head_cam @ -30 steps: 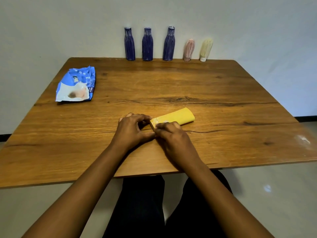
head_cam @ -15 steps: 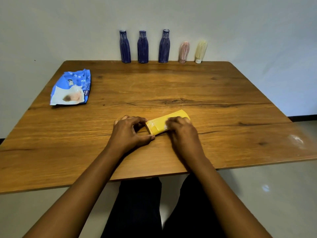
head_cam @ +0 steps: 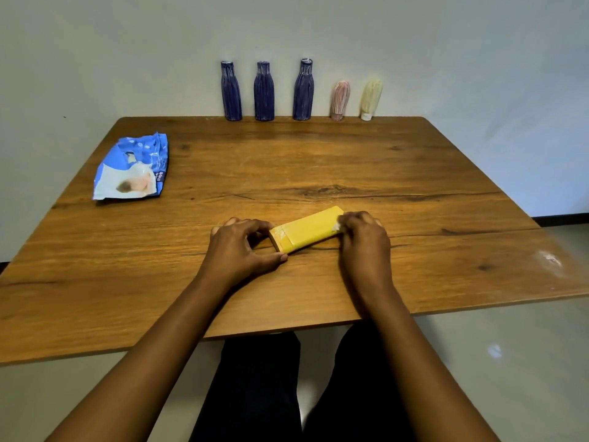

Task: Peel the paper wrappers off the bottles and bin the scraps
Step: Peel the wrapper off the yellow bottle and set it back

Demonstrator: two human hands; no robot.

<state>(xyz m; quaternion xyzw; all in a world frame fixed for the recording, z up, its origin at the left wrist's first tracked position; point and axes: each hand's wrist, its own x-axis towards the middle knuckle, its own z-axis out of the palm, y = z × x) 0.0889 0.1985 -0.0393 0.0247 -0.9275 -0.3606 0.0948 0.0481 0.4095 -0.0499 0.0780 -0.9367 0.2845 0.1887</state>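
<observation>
Fingers (head_cam: 258, 225) curling, left hand (head_cam: 237, 248) is gripping the wrapped bottle (head_cam: 301, 234) near-left, right hand (head_cam: 363, 242) pinching its taped far end; paper (head_cam: 320, 222) probably light, tearable

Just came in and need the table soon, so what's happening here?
A seated person has a yellow-wrapped bottle lying on the wooden table. The left hand grips its near end, the right hand pinches at the far end, where pale tape shows. It is not yet unwrapped. Five more wrapped bottles stand along the far edge.
</observation>
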